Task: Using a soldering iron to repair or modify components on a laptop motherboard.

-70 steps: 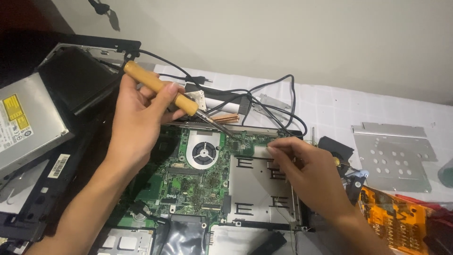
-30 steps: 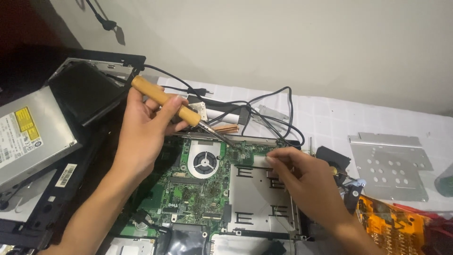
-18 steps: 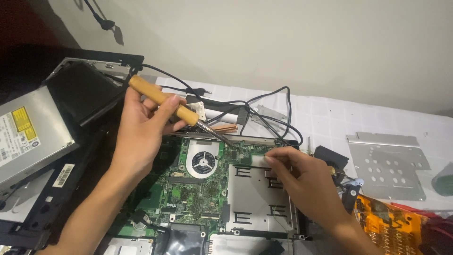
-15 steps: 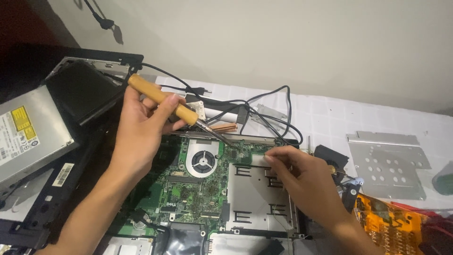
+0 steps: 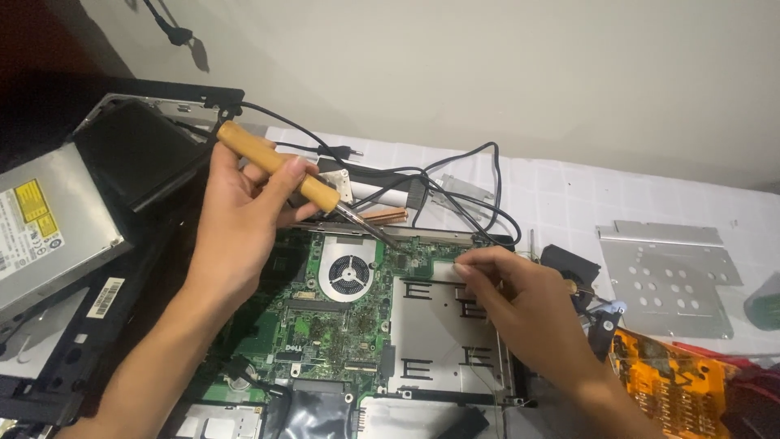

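Head view: left hand [image 5: 236,223] grips the iron [image 5: 280,167], tip on the board [image 5: 325,325] at 12 o'clock. Right hand [image 5: 520,305] pinches something too small to tell beside it; the joint looks unfinished.

Electronics repair bench, open circuit board [image 5: 341,325], soldering iron [image 5: 280,167]

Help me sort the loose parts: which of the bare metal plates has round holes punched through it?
The loose silver plate lying on the white cloth, right of the right hand. The shield plate on the green board has only slot-shaped cutouts.
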